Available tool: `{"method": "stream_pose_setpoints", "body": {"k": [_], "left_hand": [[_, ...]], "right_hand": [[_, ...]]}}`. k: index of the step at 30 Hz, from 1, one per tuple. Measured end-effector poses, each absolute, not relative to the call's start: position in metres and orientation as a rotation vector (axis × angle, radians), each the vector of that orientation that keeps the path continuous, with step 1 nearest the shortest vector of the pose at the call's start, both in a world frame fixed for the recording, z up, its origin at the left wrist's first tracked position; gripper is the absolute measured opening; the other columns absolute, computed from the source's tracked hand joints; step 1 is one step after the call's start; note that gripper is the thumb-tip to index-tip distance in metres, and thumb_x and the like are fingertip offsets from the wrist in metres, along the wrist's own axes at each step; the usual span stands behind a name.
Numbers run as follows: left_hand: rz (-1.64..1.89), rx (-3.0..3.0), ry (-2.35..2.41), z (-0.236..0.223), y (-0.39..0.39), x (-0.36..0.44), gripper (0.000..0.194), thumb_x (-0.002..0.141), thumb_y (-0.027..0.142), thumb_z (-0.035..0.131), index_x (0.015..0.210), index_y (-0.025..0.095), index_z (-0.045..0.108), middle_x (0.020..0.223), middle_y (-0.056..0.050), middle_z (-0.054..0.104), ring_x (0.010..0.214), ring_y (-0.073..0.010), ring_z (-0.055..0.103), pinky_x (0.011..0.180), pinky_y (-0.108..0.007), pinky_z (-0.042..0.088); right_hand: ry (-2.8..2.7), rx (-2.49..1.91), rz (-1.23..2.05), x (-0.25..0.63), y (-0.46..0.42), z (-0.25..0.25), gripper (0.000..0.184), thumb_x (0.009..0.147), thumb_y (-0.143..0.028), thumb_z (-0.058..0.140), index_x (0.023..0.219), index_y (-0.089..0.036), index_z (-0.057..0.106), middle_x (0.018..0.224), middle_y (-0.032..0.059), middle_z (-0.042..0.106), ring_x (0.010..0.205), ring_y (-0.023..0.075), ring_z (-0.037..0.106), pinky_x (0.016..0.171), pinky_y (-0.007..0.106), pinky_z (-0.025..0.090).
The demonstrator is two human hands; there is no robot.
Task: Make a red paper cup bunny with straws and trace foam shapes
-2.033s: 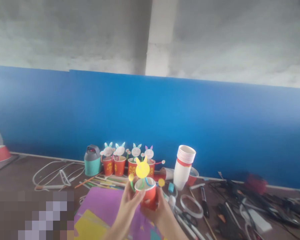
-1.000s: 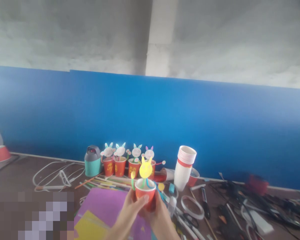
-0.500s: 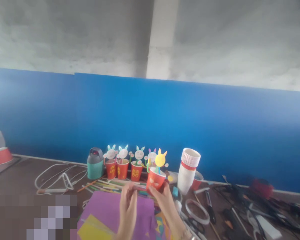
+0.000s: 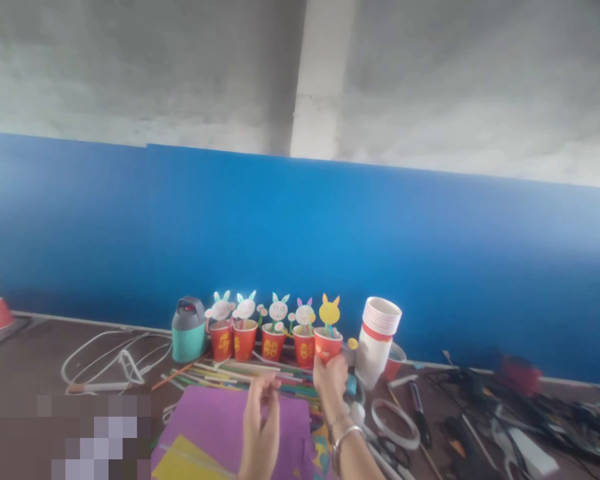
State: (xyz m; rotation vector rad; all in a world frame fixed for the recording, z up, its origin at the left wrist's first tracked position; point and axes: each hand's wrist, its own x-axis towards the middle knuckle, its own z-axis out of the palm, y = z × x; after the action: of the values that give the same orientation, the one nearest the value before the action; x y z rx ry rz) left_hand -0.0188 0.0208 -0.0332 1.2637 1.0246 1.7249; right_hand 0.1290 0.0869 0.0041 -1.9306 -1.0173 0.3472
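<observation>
Head view: right hand (image 4: 331,377) grasps the yellow-headed cup (image 4: 329,344), moved over, apparently extending the cup row (image 4: 273,347) left of that grip. Left hand (image 4: 261,420) has let go.

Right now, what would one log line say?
right hand: holds yellow-faced cup, beside purple-eared cup | left hand: holds nothing visible, above purple paper | nearby: white cup stack

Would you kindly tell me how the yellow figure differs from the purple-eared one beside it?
The yellow figure has a yellow head; the purple-eared figure has a whitish one. The right hand holds the yellow figure's cup, while the purple-eared figure's cup stands untouched. Both cups are red.
</observation>
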Motion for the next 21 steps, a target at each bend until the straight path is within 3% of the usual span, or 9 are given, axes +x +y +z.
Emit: {"method": "stream_pose_setpoints", "body": {"k": [2, 6, 13, 21], "left_hand": [[1.721, 1.268, 1.024, -0.0340, 0.0211, -0.0189, 0.032, 0.084, 0.050, 0.056, 0.097, 0.021, 0.061, 0.095, -0.009, 0.064, 0.093, -0.0236, 0.061, 0.082, -0.033, 0.045], [1.713, 1.244, 1.029, -0.0348, 0.0219, -0.0188, 0.033, 0.082, 0.051, 0.057, 0.096, 0.021, 0.062, 0.095, -0.009, 0.065, 0.093, -0.0242, 0.061, 0.081, -0.032, 0.046], [1.712, 1.227, 1.039, -0.0330, 0.0208, -0.0186, 0.035, 0.080, 0.052, 0.060, 0.095, 0.021, 0.063, 0.094, -0.009, 0.066, 0.092, -0.0245, 0.062, 0.080, -0.032, 0.047], [1.700, 1.329, 1.087, -0.0387, 0.0220, -0.0197, 0.028, 0.086, 0.045, 0.053, 0.096, 0.020, 0.060, 0.093, -0.009, 0.065, 0.090, -0.0232, 0.063, 0.079, -0.032, 0.048]], "right_hand": [[-0.940, -2.048, 0.288, 0.1284, 0.0892, 0.0065, 0.043, 0.079, -0.033, 0.048, 0.112, -0.006, 0.049, 0.110, 0.0310, 0.058, 0.107, 0.0432, 0.056, 0.081, 0.051, 0.044], [-0.908, -2.146, 0.250, 0.1277, 0.0910, 0.0082, 0.044, 0.079, -0.028, 0.049, 0.117, -0.007, 0.049, 0.110, 0.0276, 0.060, 0.105, 0.0389, 0.058, 0.080, 0.046, 0.045], [-0.879, -2.183, 0.163, 0.1237, 0.0898, 0.0082, 0.066, 0.074, -0.045, 0.059, 0.122, -0.004, 0.043, 0.114, 0.0302, 0.054, 0.109, 0.0426, 0.052, 0.080, 0.047, 0.044], [-0.853, -2.098, 0.137, 0.1237, 0.0883, 0.0058, 0.070, 0.071, -0.039, 0.059, 0.124, 0.003, 0.040, 0.114, 0.0348, 0.052, 0.110, 0.0466, 0.050, 0.084, 0.052, 0.042]]}}
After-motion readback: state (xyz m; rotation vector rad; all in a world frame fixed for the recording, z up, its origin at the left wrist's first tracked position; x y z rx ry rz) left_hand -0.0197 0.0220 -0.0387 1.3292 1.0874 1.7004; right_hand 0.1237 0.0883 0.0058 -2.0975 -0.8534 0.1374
